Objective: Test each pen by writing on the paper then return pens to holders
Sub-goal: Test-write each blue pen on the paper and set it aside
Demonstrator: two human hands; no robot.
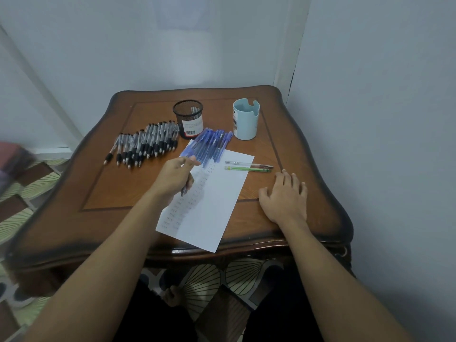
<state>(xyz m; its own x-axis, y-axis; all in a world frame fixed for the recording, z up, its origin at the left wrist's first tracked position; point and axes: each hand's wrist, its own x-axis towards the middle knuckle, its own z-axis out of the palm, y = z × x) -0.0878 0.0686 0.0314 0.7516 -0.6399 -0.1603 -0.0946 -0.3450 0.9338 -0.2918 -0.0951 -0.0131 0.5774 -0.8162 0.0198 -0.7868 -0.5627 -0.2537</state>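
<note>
1. A glossy brown wooden table (74,193), wavy-edged.
2. A white rectangular paper sheet (217,201) lies slanted mid-table.
3. The left hand (177,175) curls round a dark slim pen (183,191), tip over the sheet's left side; the right hand (283,196) rests flat on the wood, right of the sheet.
4. A black wire-mesh holder (188,117) and a pale blue plastic holder (246,119) stand far.
5. Blue plastic pens (212,144) fan across the sheet's far edge.

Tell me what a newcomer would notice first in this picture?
First, the left hand in the middle, holding a pen over the white paper with rows of small marks. Then the black-grip pens in a row at far left and the blue pens beside them, near the mesh holder and the light blue holder, both apparently empty.
</note>
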